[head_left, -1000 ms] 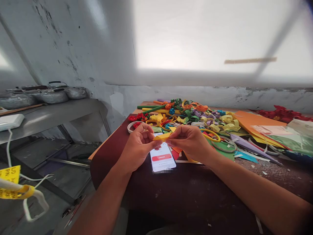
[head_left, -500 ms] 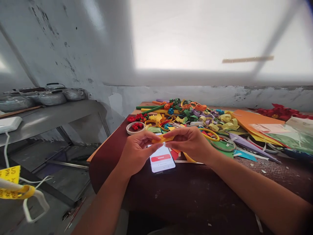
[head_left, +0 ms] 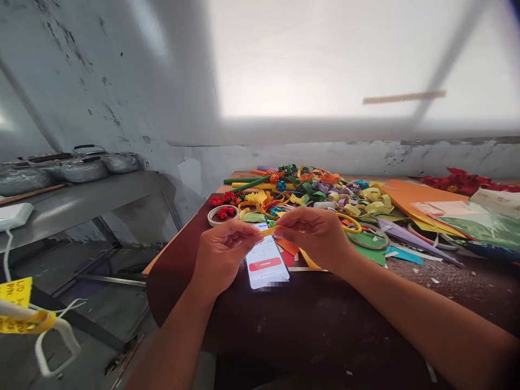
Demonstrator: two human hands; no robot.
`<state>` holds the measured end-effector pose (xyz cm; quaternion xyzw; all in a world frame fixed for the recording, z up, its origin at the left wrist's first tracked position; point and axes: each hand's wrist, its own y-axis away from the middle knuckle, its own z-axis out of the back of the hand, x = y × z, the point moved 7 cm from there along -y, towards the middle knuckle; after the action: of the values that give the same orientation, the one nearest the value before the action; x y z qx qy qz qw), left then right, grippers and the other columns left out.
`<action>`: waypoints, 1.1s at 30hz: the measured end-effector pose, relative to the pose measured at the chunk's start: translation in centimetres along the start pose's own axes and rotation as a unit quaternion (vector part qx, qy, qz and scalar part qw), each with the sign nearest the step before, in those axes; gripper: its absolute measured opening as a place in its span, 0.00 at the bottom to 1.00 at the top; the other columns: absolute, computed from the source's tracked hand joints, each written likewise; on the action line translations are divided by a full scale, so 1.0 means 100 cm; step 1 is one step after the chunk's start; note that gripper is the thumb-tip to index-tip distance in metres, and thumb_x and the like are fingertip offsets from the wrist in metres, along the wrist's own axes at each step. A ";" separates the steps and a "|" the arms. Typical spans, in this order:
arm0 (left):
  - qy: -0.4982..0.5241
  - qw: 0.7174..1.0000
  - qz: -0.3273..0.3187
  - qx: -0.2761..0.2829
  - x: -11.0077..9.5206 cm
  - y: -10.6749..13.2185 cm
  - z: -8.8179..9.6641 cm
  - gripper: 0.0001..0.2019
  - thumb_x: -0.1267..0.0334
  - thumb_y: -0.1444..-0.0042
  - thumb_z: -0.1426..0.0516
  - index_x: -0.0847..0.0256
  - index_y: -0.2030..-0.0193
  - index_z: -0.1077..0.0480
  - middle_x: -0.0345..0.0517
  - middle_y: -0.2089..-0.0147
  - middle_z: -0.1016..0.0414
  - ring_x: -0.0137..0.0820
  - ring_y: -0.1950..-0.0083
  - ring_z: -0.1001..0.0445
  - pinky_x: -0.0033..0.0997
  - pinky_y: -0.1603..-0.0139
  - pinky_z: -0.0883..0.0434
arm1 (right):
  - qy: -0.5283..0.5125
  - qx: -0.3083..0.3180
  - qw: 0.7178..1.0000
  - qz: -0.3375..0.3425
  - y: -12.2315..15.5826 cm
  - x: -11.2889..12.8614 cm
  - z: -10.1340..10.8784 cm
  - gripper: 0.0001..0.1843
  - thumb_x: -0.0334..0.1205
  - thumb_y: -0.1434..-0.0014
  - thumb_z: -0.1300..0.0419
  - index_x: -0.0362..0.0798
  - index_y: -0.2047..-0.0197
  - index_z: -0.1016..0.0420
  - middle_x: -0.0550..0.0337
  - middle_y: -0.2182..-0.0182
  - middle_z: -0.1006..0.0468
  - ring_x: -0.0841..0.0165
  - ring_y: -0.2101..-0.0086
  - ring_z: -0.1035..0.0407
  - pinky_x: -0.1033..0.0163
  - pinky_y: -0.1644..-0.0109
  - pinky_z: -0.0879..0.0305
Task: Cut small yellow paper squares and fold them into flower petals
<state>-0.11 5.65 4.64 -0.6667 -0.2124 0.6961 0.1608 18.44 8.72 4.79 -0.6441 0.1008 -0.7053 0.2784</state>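
Observation:
Between my two hands a thin yellow paper strip (head_left: 268, 231) is stretched level, seen nearly edge-on. My left hand (head_left: 223, 254) pinches one end between thumb and fingers. The other end sits in the pinch of my right hand (head_left: 312, 233). Below the strip a lit phone (head_left: 267, 273) lies face up on the dark brown table (head_left: 309, 325), a red button on its screen. Just beyond my left hand is a roll of tape (head_left: 212, 219) with red paper flowers (head_left: 226, 212) in its ring.
Curled paper strips (head_left: 325, 189) and rolled paper tubes (head_left: 260, 186) pile up at the back. Orange sheets (head_left: 414, 200), a purple paper piece (head_left: 414, 239) and a yellow ring (head_left: 354, 223) lie to the right. Wrapped pots (head_left: 85, 169) stand on a metal bench at left.
The yellow strip has turned from showing its broad face to nearly edge-on, and looks straighter. My left hand has shifted slightly left. More of the phone's screen shows.

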 end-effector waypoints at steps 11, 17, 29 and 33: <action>-0.014 0.998 -0.039 0.037 -0.002 0.002 -0.004 0.03 0.68 0.49 0.30 0.55 0.68 0.16 0.43 0.65 0.16 0.35 0.61 0.18 0.35 0.57 0.19 | 0.046 0.034 0.997 0.045 -0.001 0.009 -0.003 0.13 0.51 0.43 0.29 0.50 0.66 0.13 0.56 0.70 0.17 0.65 0.69 0.25 0.60 0.64 0.29; -0.033 0.997 -0.025 0.064 -0.005 0.003 -0.009 0.03 0.67 0.47 0.31 0.55 0.66 0.16 0.42 0.66 0.16 0.32 0.62 0.18 0.30 0.58 0.19 | 0.020 0.017 1.000 -0.001 -0.003 0.001 -0.001 0.17 0.54 0.47 0.26 0.48 0.70 0.14 0.57 0.74 0.19 0.67 0.72 0.28 0.62 0.69 0.33; -0.044 0.999 0.023 0.017 0.003 -0.002 0.001 0.08 0.60 0.46 0.31 0.58 0.60 0.21 0.42 0.68 0.20 0.31 0.67 0.20 0.30 0.63 0.20 | -0.080 -0.005 0.996 -0.034 -0.012 -0.002 0.006 0.22 0.58 0.47 0.29 0.46 0.64 0.14 0.57 0.73 0.18 0.69 0.73 0.28 0.63 0.68 0.29; -0.045 0.997 0.021 0.065 0.003 -0.001 -0.007 0.07 0.60 0.47 0.30 0.59 0.63 0.19 0.44 0.67 0.19 0.32 0.66 0.20 0.31 0.63 0.20 | -0.065 0.050 0.995 -0.064 -0.006 -0.005 -0.008 0.20 0.56 0.51 0.25 0.46 0.70 0.15 0.59 0.77 0.20 0.70 0.75 0.30 0.64 0.70 0.32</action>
<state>0.60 5.94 4.42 -0.6271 -0.1595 0.7410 0.1793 17.50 9.31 4.55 -0.6793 0.0057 -0.6823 0.2702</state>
